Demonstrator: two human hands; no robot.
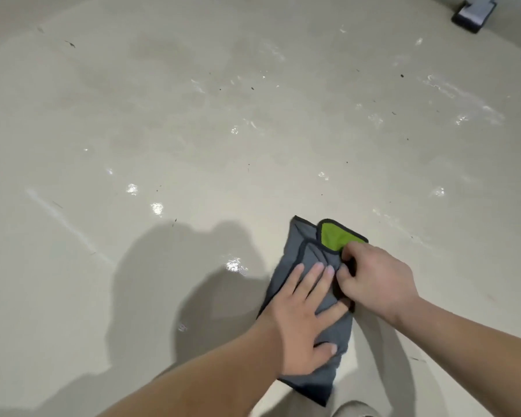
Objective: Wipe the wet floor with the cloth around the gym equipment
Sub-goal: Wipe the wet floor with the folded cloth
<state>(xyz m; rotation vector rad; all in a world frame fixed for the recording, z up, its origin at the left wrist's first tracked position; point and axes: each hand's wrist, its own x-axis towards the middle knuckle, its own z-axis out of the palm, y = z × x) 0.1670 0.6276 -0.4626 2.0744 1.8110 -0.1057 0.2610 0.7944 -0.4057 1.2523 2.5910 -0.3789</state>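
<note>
A grey cloth [303,251] with a black hem and a green underside lies folded on the beige floor [163,130], low and right of centre. My left hand [306,314] presses flat on its middle, fingers spread. My right hand [373,281] pinches a fold at the cloth's right edge, just below the turned-up green corner [333,234]. The floor shines with wet patches and droplets ahead and to the right.
A dark foot of gym equipment [474,13] stands at the top right corner. Small dark specks of dirt dot the wet floor. The toe of a shoe [354,410] shows at the bottom edge. My shadow falls left of the cloth.
</note>
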